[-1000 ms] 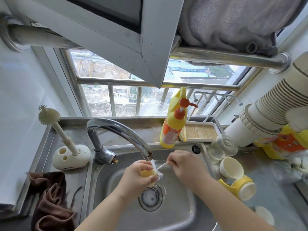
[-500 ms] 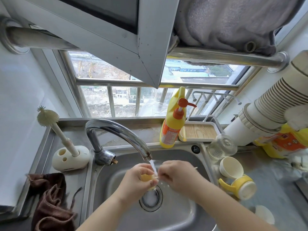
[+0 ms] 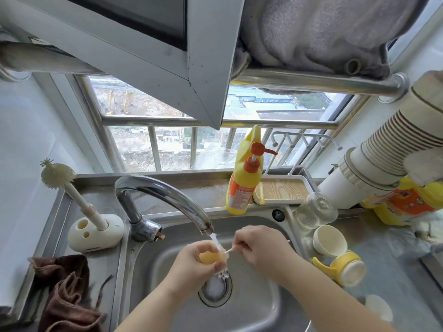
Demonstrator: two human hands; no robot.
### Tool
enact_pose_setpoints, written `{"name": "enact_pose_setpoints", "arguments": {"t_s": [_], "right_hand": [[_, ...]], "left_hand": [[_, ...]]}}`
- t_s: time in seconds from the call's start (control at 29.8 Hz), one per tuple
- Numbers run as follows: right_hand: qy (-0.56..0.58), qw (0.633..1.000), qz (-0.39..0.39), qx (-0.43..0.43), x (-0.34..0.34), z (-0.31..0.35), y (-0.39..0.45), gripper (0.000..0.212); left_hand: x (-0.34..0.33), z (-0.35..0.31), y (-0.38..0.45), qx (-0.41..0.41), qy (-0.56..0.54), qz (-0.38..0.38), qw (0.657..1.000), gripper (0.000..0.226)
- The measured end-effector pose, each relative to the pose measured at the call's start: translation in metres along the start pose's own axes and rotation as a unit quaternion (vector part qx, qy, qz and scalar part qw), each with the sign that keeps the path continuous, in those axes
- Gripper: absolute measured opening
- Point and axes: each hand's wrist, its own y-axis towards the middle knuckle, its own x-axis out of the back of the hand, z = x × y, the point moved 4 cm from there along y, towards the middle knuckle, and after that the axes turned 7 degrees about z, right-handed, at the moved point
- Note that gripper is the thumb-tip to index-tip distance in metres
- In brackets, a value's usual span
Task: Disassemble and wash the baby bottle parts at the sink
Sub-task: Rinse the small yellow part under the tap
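Stainless steel is forming the sink [image 3: 259,307], and both hands are working over its drain [image 3: 215,289]. The left hand [image 3: 191,264] is holding a small yellow bottle part [image 3: 212,257] above the drain, its grip curled round the piece with the thumb on the near side. Water is running from the curved faucet [image 3: 163,195] straight onto that part. The right hand [image 3: 261,248] is pinching a thin white straw brush [image 3: 231,249] in a narrow grip, and the tip of the stick is touching the yellow part just beside the stream.

On the counter [image 3: 395,271] to the right of the sink, other bottle parts are lying near one another: a clear glass bottle body [image 3: 316,213] is tipped on its side, a cream cap [image 3: 329,240] is sitting just in front of it, and a yellow handled collar [image 3: 342,269] is lying on its side nearer the person. A yellow pump bottle of detergent [image 3: 244,178] is standing upright on the ledge behind the sink, beside a white tray [image 3: 282,190] with a wood-grain floor. On the left, a cream bottle brush [image 3: 72,188] is leaning in its rounded holder [image 3: 96,232], and a brown cloth [image 3: 64,295] is lying crumpled at the near left corner. A stack of paper cups [image 3: 395,144] is lying sideways at the right edge.
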Motion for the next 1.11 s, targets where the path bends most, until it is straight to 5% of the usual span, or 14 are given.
{"name": "enact_pose_setpoints", "arguments": {"t_s": [0.24,0.47,0.71,0.84,0.97,1.11], "right_hand": [[0.057,0.995,-0.004,-0.075,0.018,-0.032,-0.028,0.011],[0.151,0.982,0.055,-0.097,-0.009,-0.031,-0.021,0.015],[0.157,0.984,0.013,-0.089,-0.024,-0.023,-0.021,0.022],[0.164,0.983,-0.009,-0.08,-0.02,-0.021,-0.021,0.02],[0.175,0.982,-0.024,-0.065,-0.016,-0.02,-0.02,0.017],[0.122,0.991,-0.037,-0.03,-0.014,-0.012,-0.013,0.016]], "left_hand": [[0.016,0.007,-0.001,0.033,0.013,-0.018,0.999,0.016],[0.007,0.006,-0.01,0.057,-0.187,0.046,0.98,0.034],[0.004,0.007,-0.016,0.065,-0.299,0.048,0.951,0.027],[0.004,0.005,-0.015,0.064,-0.288,0.043,0.954,0.013],[0.005,0.01,-0.013,0.061,-0.223,0.056,0.971,0.067],[0.001,0.0,-0.015,0.058,-0.146,0.049,0.986,0.035]]}}
